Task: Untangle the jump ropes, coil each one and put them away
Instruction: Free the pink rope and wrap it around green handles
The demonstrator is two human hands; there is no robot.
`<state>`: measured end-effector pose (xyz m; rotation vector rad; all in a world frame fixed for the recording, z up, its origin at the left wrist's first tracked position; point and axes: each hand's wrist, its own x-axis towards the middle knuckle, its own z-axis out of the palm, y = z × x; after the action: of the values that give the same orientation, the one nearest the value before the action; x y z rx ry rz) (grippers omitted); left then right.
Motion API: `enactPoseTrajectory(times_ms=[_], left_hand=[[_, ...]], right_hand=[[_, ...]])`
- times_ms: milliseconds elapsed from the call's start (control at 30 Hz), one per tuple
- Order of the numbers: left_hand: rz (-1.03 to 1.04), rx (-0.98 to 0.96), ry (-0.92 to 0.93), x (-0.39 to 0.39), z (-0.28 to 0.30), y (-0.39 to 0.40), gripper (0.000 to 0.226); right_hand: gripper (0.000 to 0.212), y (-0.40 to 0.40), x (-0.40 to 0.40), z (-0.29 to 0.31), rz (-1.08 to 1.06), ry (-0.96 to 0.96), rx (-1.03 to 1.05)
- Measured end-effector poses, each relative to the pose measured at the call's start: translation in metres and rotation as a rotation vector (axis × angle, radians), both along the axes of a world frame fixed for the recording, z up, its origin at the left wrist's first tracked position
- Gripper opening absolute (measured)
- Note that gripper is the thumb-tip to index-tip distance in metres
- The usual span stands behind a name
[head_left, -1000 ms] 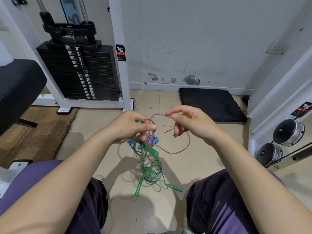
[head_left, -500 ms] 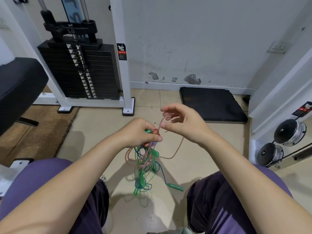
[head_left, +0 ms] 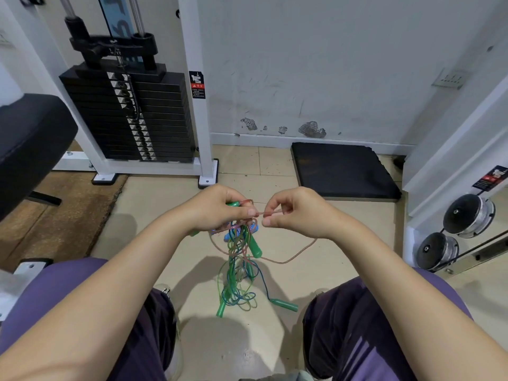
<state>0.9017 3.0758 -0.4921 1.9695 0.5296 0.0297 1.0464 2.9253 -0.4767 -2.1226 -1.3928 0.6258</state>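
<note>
Left hand [head_left: 220, 209] fisted round the jump-rope tangle [head_left: 239, 259] hanging to the floor between the knees, right hand [head_left: 297, 213] pinching the pink cord [head_left: 270, 213] beside it: best drawn out slowly, sideways, bundle gripped loosely, stopping wherever green or blue strands snag.

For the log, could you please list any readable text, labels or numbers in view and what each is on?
None reads clearly.
Red-and-black warning sticker on the white upright: too small.
Black-and-red sticker on the right frame: blurred.
Weight stack markings: blurred.
Blue panel behind the guide rods: lettering cut off.
</note>
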Motion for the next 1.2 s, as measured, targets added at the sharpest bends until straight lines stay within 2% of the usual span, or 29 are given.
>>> enactPoseTrajectory(times_ms=[167,333,433,500,567,667,767,1000,1100,1200], left_hand=[[-0.055,0.079,0.004,-0.003,0.002,0.002,0.014],[0.131,0.187,-0.001,-0.006,0.001,0.019,0.004],[0.265,0.247,-0.01,-0.009,0.003,0.026,0.01],[0.355,0.113,-0.064,-0.01,0.005,0.026,0.014],[0.353,-0.027,-0.103,-0.01,0.006,0.023,0.016],[0.331,-0.07,-0.122,-0.007,0.005,0.015,0.022],[0.325,-0.085,-0.169,-0.003,0.002,0.012,0.018],[0.133,-0.493,-0.435,0.001,0.007,-0.006,0.014],[0.224,-0.482,-0.491,0.002,0.008,-0.001,0.012],[0.529,-0.266,-0.494,0.001,0.005,0.011,0.017]], right_hand=[[0.011,0.001,-0.002,-0.001,-0.11,0.131,0.183],[0.013,-0.004,0.008,0.005,-0.266,0.134,0.243],[0.014,-0.01,0.027,0.011,-0.417,0.065,0.272],[0.014,-0.014,0.037,0.011,-0.435,0.09,0.207],[0.017,-0.015,0.035,0.009,-0.35,0.116,0.107],[0.012,-0.012,0.02,0.003,-0.189,0.116,-0.045],[0.012,-0.009,0.012,-0.003,-0.143,0.205,-0.117],[0.006,0.001,-0.006,-0.006,-0.09,0.414,-0.018],[0.02,0.003,-0.007,-0.009,-0.12,0.306,0.017],[0.026,0.004,0.001,-0.01,-0.172,0.199,0.033]])
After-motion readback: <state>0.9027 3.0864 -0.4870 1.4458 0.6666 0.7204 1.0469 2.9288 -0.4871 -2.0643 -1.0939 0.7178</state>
